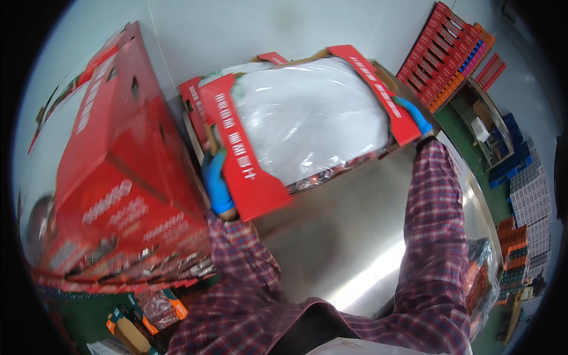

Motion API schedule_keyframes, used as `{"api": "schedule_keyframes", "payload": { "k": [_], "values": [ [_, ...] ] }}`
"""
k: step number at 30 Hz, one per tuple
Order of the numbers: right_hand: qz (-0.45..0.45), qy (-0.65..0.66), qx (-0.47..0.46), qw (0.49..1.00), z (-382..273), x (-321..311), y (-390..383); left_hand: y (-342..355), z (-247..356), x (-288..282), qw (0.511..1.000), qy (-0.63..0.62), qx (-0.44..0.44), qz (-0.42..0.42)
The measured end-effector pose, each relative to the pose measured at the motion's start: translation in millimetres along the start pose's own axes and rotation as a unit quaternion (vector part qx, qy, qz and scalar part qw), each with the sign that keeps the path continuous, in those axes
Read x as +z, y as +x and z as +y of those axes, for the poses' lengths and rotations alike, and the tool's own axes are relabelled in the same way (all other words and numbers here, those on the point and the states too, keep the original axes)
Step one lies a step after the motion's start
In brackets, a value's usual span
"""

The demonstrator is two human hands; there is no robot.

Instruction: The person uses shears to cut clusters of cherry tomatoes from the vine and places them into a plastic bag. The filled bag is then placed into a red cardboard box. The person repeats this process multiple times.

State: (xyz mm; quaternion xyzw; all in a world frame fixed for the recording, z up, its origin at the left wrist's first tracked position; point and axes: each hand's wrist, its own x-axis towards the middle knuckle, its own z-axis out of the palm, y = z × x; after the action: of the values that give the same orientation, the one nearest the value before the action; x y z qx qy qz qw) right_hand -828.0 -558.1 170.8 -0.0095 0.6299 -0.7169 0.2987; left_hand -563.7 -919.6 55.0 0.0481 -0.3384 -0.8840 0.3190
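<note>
In front of me is an open red cardboard box with raised side flaps, lying over the far part of a steel table. A white sheet under shiny clear plastic film covers most of its top, and small packets show along its near edge. My left hand, in a blue glove, is closed on the box's left side. On the right side, my right hand, also blue-gloved, grips the other flap. Part of each hand's fingers is hidden by the cardboard. Behind this box, parts of another red box show.
Close on my left rises a tall stack of red boxes. Against the wall at the far right stand red and orange cartons. A metal-edged table, blue crates and more stacked cartons line the right. Below left are opened packages.
</note>
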Motion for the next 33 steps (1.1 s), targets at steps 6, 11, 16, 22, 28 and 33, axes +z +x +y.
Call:
{"api": "schedule_keyframes", "payload": {
  "k": [6,11,16,22,28,33],
  "values": [
    [-0.047,0.031,-0.044,0.997,-0.8,55.9,136.2,55.1,16.9,-12.6,0.944,0.272,0.166,0.083],
    [-0.018,0.060,-0.117,0.991,30.9,45.0,166.2,15.1,-15.3,7.3,0.949,0.118,0.292,0.034],
    [-0.080,0.058,-0.090,0.991,8.5,50.0,148.5,15.5,-17.7,26.6,0.705,0.523,0.456,0.144],
    [0.009,0.189,-0.316,0.930,83.4,94.5,104.9,52.7,-3.1,28.8,0.696,0.508,0.442,0.249],
    [0.166,0.063,-0.332,0.926,63.9,113.0,173.5,61.0,-16.1,33.1,0.609,0.572,0.489,0.250],
    [0.196,0.067,-0.392,0.896,49.6,138.7,205.2,100.1,-12.6,36.0,0.581,0.585,0.471,0.314]
  ]
}}
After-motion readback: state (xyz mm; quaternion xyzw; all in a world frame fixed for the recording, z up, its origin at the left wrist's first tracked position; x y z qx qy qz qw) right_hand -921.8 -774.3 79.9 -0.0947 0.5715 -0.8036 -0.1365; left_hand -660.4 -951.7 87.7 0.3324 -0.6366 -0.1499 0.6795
